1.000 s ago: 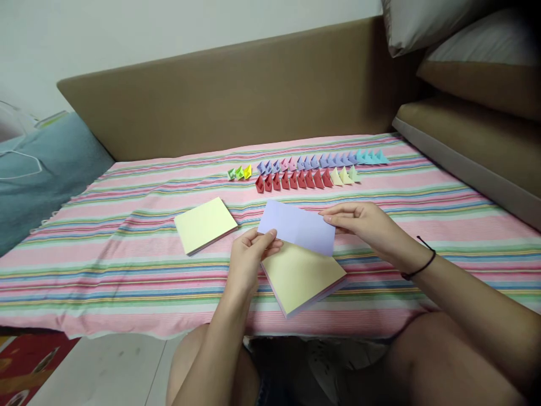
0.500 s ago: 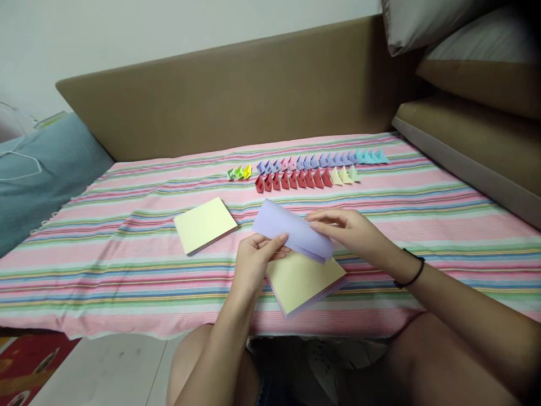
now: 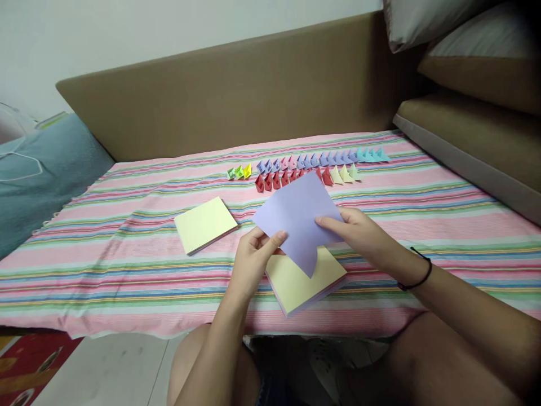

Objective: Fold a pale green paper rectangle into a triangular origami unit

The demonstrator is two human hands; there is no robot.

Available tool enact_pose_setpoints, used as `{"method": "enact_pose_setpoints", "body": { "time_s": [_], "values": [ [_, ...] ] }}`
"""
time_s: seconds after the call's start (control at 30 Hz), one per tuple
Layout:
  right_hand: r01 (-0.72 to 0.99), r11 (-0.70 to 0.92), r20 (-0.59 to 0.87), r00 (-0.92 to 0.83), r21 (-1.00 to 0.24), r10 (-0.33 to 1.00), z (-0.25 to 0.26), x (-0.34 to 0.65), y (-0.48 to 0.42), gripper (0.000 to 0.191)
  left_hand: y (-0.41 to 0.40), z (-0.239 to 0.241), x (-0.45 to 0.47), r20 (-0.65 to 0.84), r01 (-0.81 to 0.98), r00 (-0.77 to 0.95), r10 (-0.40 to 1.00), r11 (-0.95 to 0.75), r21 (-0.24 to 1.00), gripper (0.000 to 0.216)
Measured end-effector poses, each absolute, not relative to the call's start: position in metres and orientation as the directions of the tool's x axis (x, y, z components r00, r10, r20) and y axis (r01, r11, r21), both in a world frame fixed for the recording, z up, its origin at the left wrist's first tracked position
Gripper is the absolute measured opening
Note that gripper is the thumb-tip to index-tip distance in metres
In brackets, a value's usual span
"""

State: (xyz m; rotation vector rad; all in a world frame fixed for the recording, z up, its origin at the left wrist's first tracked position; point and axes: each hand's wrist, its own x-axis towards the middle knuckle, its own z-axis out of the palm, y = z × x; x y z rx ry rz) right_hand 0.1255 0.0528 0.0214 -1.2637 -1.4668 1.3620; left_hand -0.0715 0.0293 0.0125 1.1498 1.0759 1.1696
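A sheet of purple paper (image 3: 298, 217) is held up between both hands, opened out and a little bent. My left hand (image 3: 257, 254) pinches its left edge with the thumb on top. On the right side, my right hand (image 3: 359, 231) grips the sheet, thumb over its face and fingers behind. Below the sheet lies a stack of pale yellow paper (image 3: 296, 287), partly covered by it. Another pale yellow paper stack (image 3: 205, 225) rests to the left of my left hand. Behind the raised sheet, several red folded paper pieces (image 3: 268, 181) stand in a row, some hidden by it.
Purple, pink and blue folded pieces (image 3: 329, 159) form a back row, with green and yellow ones (image 3: 239, 172) to its left. Everything lies on a striped cloth (image 3: 127, 242). A brown backrest (image 3: 232, 90) stands behind, cushions (image 3: 477, 141) at right, blue fabric (image 3: 51, 163) at left.
The purple paper has gone from folded over to opened out, its upper part now rising in front of the red pieces. My right hand has shifted to grip its right side.
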Motion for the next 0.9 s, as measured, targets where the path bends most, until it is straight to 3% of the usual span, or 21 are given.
{"method": "enact_pose_setpoints", "body": {
  "time_s": [0.1, 0.43, 0.6, 0.8, 0.9],
  "values": [
    [0.121, -0.125, -0.143, -0.147, -0.985, 0.979, 0.023, 0.132, 0.055, 0.023, 0.029, 0.014, -0.074, -0.002, -0.081, 0.066, 0.998, 0.007, 0.997, 0.028],
    [0.038, -0.172, -0.176, -0.214, -0.984, 0.961, 0.024, 0.140, 0.056, 0.026, 0.034, 0.008, -0.083, -0.033, 0.048, 0.022, 0.999, 0.032, 0.998, 0.026],
    [0.022, -0.182, -0.182, -0.216, -0.983, 0.959, 0.020, 0.142, 0.059, 0.028, 0.033, 0.009, -0.082, -0.002, -0.036, -0.002, 1.000, 0.002, 0.999, 0.023],
    [-0.117, -0.186, -0.147, -0.278, -0.976, 0.949, 0.022, 0.139, 0.058, 0.035, 0.033, 0.008, -0.082, -0.077, -0.191, 0.124, 0.989, 0.100, 0.977, 0.026],
    [-0.143, -0.175, -0.125, -0.304, -0.974, 0.945, 0.024, 0.138, 0.057, 0.030, 0.033, 0.007, -0.084, -0.061, -0.240, 0.126, 0.990, 0.090, 0.966, 0.026]
  ]
}}
